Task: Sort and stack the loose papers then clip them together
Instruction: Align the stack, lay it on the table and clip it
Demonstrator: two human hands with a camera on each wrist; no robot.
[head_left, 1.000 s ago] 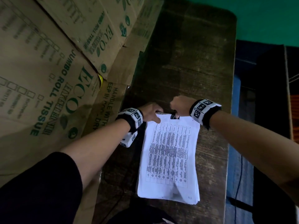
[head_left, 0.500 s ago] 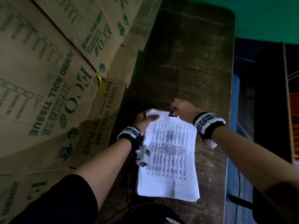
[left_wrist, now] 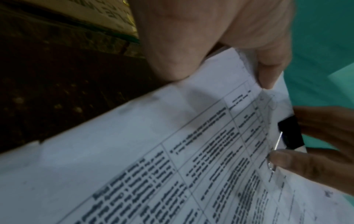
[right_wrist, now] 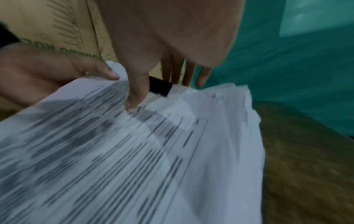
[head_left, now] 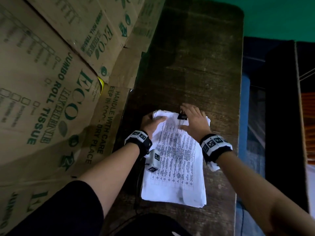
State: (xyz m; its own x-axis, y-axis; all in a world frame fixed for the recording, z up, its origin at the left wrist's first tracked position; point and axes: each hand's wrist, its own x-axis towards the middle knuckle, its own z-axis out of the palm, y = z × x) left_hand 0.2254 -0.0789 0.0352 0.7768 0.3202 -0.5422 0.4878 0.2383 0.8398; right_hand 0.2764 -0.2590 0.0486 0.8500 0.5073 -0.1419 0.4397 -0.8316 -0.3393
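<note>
**A:** Where is the paper stack?

**B:** The stack of printed papers (head_left: pixel 175 160) lies flat on a dark wooden table (head_left: pixel 196 65), its far end lifted slightly. A black binder clip (head_left: pixel 182 116) sits on the middle of that far edge.

**A:** What is the left hand doing?

**B:** The left hand (head_left: pixel 150 122) grips the far left corner, thumb on top of the sheets, fingers curled underneath.

**A:** And the right hand?

**B:** The right hand (head_left: pixel 196 120) is spread, fingers straight, over the far right part of the stack. Its thumb presses the top sheet just below the clip; the fingers reach past the clip's far side, holding nothing.

**A:** Anything else?

**B:** Printed cardboard boxes (head_left: pixel 56 79) stand along the table's left side.
</note>
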